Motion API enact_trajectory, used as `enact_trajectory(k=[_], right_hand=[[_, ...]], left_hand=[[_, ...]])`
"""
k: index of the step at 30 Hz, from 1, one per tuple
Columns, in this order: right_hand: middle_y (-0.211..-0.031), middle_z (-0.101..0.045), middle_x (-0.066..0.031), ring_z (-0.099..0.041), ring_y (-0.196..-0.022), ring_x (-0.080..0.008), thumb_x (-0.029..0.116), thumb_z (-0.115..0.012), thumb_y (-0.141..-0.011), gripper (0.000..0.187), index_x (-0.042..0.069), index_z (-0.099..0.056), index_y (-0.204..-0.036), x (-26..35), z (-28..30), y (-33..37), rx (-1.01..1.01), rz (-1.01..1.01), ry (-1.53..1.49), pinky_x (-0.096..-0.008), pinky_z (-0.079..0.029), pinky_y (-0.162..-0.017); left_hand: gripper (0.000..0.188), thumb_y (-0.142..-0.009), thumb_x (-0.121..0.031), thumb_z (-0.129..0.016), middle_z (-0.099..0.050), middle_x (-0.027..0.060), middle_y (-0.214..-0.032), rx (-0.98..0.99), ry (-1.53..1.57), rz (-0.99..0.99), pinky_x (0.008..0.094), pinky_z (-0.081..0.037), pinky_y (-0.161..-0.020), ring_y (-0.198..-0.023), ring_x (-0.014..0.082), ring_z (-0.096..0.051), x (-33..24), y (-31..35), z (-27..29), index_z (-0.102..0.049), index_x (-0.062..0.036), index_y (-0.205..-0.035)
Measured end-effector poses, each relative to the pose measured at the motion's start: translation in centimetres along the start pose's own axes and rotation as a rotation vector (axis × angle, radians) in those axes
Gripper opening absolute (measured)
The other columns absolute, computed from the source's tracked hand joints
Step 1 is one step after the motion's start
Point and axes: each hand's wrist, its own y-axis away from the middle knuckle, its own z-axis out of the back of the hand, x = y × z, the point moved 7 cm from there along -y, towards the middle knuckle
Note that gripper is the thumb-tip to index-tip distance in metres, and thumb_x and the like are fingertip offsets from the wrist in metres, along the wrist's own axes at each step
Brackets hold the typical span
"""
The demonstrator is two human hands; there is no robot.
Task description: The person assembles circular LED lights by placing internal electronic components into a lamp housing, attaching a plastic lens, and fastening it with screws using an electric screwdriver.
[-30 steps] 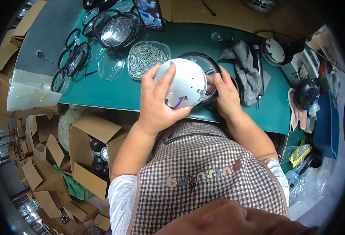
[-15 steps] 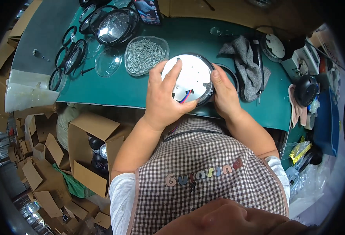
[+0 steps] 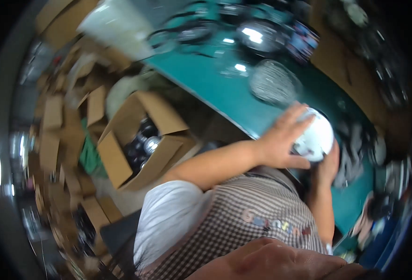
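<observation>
Both hands grip a round unit [image 3: 317,136] with a flat white disc face, held up near the table's front edge. My left hand [image 3: 280,140] has its fingers spread over the left side of the disc, thumb along the bottom edge. Around the right and lower side curls my right hand [image 3: 328,164], partly hidden behind the unit. Just beyond lies a clear tub of silvery metal screws or pins [image 3: 275,83], smeared by motion. The wires seen earlier on the disc cannot be made out now.
Black rings and clear covers [image 3: 192,32] lie on the green table [image 3: 201,79], near a phone [image 3: 303,42]. Grey cloth [image 3: 351,161] sits right of my hands. Left on the floor, an open cardboard box [image 3: 168,151] holds dark round units [image 3: 145,140], among more boxes.
My view has swung left and tilted, so the table appears slanted and the floor boxes show more. Both hands still hold the round unit, which now appears farther right in the picture.
</observation>
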Motion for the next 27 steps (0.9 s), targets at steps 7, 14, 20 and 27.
enact_trajectory(k=[7, 14, 20, 27], right_hand=[[-0.134, -0.057, -0.0148, -0.06, -0.117, -0.0243, 0.024, -0.048, -0.105, 0.045, -0.003, -0.045, -0.141, 0.3, 0.9, -0.3, 0.105, 0.157, -0.061, -0.0357, -0.049, -0.099], [-0.134, -0.056, -0.0157, -0.059, -0.118, -0.0256, 0.02, -0.045, -0.106, 0.044, -0.003, -0.041, -0.142, 0.5, 1.0, -1.5, 0.217, 0.232, -0.039, -0.0369, -0.049, -0.1], [-0.134, -0.056, -0.0149, -0.058, -0.117, -0.0237, 0.018, -0.044, -0.105, 0.042, -0.002, -0.04, -0.142, 0.4, 2.6, -1.5, 0.264, 0.26, -0.061, -0.0362, -0.048, -0.1], [-0.13, -0.057, -0.0145, -0.058, -0.115, -0.0233, 0.013, -0.041, -0.105, 0.038, -0.003, -0.042, -0.139, 1.9, 2.4, 0.0, 0.216, 0.399, 0.04, -0.0352, -0.047, -0.1]], left_hand=[[0.046, -0.101, -0.03, -0.052, -0.063, 0.028, -0.118, -0.111, 0.439, 0.389, 0.0438, -0.049, -0.096, -0.112, 0.0392, -0.062, 3.1, 0.7, 0.3, -0.049, 0.0024, -0.135], [0.033, -0.1, -0.031, -0.05, -0.068, 0.0253, -0.089, -0.127, 0.091, 0.435, 0.0516, -0.051, -0.076, -0.087, 0.0442, -0.066, 3.1, 0.7, 0.8, -0.055, 0.0008, -0.109], [0.027, -0.102, -0.025, -0.049, -0.066, 0.0244, -0.094, -0.039, 0.324, 0.347, 0.0476, -0.051, -0.078, -0.091, 0.0424, -0.065, 2.2, 0.0, -0.2, -0.052, -0.0006, -0.114], [0.025, -0.1, -0.015, -0.051, -0.066, 0.0219, -0.097, -0.282, 0.443, 0.32, 0.0417, -0.051, -0.081, -0.091, 0.0361, -0.066, 1.9, 0.5, -1.0, -0.054, 0.001, -0.12]])
